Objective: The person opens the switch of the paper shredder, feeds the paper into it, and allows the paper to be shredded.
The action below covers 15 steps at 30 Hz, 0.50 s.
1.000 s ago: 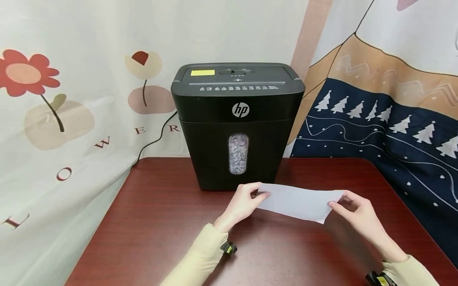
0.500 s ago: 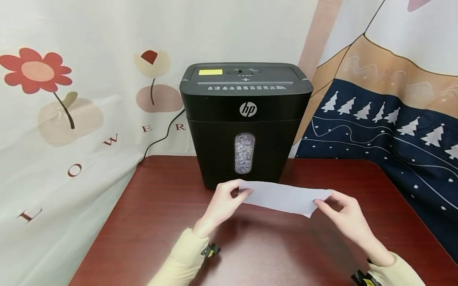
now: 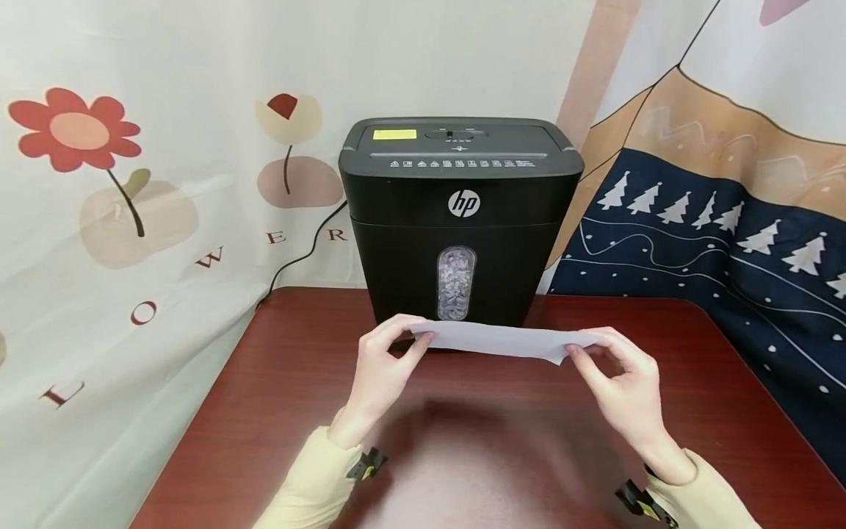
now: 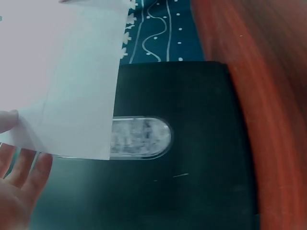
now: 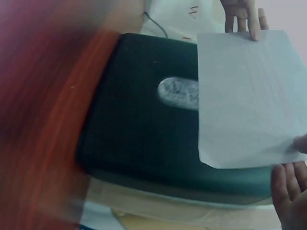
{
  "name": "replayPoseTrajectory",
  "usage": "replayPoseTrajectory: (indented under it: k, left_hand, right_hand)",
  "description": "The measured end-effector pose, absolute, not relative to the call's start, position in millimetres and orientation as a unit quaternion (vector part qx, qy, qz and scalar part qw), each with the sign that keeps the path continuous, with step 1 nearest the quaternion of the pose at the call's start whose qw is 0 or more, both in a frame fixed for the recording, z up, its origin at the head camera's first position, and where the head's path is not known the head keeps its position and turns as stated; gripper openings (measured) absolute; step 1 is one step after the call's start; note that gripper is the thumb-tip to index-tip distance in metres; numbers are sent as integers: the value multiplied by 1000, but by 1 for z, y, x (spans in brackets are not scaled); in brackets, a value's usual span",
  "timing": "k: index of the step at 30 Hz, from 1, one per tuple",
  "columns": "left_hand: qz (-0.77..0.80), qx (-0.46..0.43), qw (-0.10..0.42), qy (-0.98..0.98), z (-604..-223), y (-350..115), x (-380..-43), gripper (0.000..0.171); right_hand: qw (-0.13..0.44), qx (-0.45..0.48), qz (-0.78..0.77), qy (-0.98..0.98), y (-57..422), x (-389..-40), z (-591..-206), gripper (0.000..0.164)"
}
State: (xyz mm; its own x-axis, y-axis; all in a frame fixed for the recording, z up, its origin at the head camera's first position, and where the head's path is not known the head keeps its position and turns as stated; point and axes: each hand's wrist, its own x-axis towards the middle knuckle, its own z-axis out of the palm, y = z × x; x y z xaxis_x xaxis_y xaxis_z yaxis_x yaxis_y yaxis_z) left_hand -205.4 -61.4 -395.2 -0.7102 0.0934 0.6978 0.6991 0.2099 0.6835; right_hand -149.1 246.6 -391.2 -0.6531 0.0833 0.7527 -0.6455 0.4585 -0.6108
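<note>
A white sheet of paper (image 3: 492, 339) is stretched between both hands in front of a black HP paper shredder (image 3: 410, 257). My left hand (image 3: 380, 371) pinches its left end, thumb on the near face and fingers behind. At the other end my right hand (image 3: 624, 382) pinches it the same way. In the left wrist view the sheet (image 4: 81, 81) overlaps part of the shredder's window (image 4: 141, 137). The right wrist view shows the sheet's (image 5: 244, 100) whole length, with one lower corner slightly bent. Paper shreds show behind the shredder's window (image 3: 456, 283).
The shredder stands at the back of a red-brown table (image 3: 297, 353). A black cord (image 3: 307, 253) runs from its left side to the table's back left corner. Printed curtains (image 3: 185, 73) hang behind and on the right. A yellow label (image 3: 394, 134) lies on the shredder's lid.
Both hands have raised the paper and carried it toward the shredder, and it now overlaps the shredder's lower front. The head view has turned a little to the left.
</note>
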Motion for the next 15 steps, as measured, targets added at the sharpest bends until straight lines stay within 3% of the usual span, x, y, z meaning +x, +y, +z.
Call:
replayPoseTrajectory:
  k: [6, 15]
  left_hand:
    - [-589, -272, 335, -683, -381, -63, -203, 22]
    - [-609, -280, 349, -655, -344, -72, -209, 16]
  right_hand:
    - [422, 210, 523, -710, 233, -155, -377, 24]
    - [440, 239, 535, -681, 220, -168, -330, 18]
